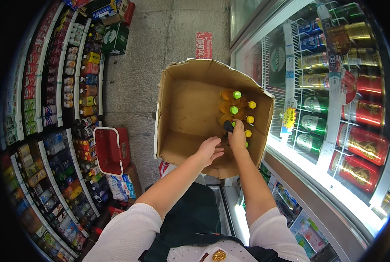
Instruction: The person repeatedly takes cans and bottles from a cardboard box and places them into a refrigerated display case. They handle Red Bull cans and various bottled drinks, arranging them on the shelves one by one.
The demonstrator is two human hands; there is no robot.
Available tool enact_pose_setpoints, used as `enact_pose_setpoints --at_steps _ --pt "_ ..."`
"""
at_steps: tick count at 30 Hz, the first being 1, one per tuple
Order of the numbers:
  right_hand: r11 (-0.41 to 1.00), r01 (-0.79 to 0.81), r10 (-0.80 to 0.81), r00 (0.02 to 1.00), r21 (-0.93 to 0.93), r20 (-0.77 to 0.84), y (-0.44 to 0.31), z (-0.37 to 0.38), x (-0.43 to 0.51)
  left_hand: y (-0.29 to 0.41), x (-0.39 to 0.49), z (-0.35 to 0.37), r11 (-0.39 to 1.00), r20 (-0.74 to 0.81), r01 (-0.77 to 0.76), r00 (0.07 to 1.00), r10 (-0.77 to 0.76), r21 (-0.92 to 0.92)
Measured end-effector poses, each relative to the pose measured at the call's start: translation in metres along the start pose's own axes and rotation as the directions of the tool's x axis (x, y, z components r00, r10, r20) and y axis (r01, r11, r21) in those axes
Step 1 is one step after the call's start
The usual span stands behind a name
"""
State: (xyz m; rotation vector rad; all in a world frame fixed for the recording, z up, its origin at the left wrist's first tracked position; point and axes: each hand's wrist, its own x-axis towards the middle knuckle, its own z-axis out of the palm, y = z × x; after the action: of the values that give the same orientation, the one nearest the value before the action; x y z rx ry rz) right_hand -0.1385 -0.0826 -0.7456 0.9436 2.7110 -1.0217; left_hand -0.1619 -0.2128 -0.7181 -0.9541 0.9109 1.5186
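Note:
A cardboard box [188,108] with its top open stands in front of me. Along its right side several bottles of amber drink [226,106] stand upright in rows, some with green caps and some with yellow caps [250,119]. My right hand [237,136] reaches in among them, its fingers closed around the top of a bottle [233,124] with a green cap. Right beside those fingers is a dark rounded object [228,126], too covered to name. My left hand [210,150] hovers over the near part of the box, empty, with its fingers apart.
At right, a lit glass-fronted drinks cooler [308,82] holds rows of cans. Shelves of bottled and canned drinks [61,98] line the left. A red shopping basket [113,151] stands by them, near stacked packs [121,186]. A green carton [115,38] sits farther off.

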Motion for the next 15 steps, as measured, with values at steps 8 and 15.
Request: enact_pose_setpoints --at_steps 8,15 --pt "0.998 0.035 -0.035 0.999 -0.044 0.011 0.018 0.014 0.002 0.003 -0.001 -0.001 0.999 0.016 0.034 0.999 -0.034 0.012" --pt "0.978 0.043 -0.027 0.996 0.206 -0.080 -0.046 -0.073 -0.049 0.013 -0.042 0.007 0.995 0.100 0.021 0.995 -0.030 0.093"
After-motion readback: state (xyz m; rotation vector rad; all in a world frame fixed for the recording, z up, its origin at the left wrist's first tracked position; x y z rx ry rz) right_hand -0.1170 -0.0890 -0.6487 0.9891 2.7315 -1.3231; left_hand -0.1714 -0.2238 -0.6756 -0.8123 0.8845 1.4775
